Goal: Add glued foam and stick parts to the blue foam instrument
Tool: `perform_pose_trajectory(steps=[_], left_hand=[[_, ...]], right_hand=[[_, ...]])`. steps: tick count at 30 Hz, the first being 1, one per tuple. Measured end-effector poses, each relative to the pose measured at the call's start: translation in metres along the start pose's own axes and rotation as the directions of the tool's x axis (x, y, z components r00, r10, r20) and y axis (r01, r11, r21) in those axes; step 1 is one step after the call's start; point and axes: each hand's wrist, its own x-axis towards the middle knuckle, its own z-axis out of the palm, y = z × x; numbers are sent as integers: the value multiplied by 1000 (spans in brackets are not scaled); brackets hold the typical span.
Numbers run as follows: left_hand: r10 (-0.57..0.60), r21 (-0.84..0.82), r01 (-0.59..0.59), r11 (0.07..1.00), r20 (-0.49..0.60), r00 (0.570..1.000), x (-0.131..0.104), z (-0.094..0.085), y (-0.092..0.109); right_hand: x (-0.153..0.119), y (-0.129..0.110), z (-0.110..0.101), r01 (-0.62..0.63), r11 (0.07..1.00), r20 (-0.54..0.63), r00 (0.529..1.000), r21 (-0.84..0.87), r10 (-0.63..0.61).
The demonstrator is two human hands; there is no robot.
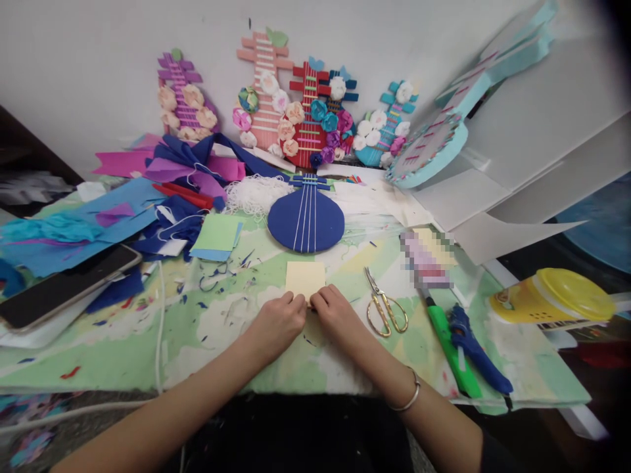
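Observation:
A square sheet of pale yellow paper (305,276) lies before me at the table's middle. My left hand (284,320) pinches its near edge, and my right hand (332,314) pinches the same edge just beside it, the fingers of both curled closed. Beyond the paper rests a dark blue lute-shaped craft (306,220) with white strings down its front. Gold-handled scissors (384,307) lie to the right of my right hand. Further left is a small stack of green and blue paper squares (217,235).
A blue glue gun (476,348) and a green-handled tool (452,355) lie at right, near a yellow lidded cup (549,295). A phone (69,286) and a white cable (160,328) are at left. Tangled white string (254,195) and decorated lute crafts (308,118) stand behind.

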Motion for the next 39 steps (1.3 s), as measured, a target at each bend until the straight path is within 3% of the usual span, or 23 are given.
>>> perform_pose_trajectory(steps=[5, 11, 14, 19, 21, 32, 39], left_hand=[[-9, 4, 10, 1000, -60, 998, -5, 5, -2], [28, -17, -32, 999, -198, 980, -9, 10, -11], [9, -126, -39, 991, -234, 972, -13, 16, -19], [-135, -425, 14, 905, -257, 957, -17, 24, -30], [-142, -455, 10, 891, -258, 956, -18, 25, -32], [-22, -180, -4, 984, -142, 990, -16, 20, -28], [-147, -161, 124, 979, -140, 979, -7, 20, -19]], right_hand=[[4, -4, -2, 133, 969, 58, 991, -206, -123], [10, -9, -3, 124, 963, 113, 989, -241, -99], [11, -9, -4, 67, 974, 96, 994, -216, -47], [11, -6, -5, 17, 988, 84, 996, -154, -4], [12, -5, -6, 1, 992, 83, 997, -126, 9], [8, -2, -3, -42, 998, 46, 998, -39, 44], [5, 1, 1, -117, 991, 19, 993, -61, 118]])
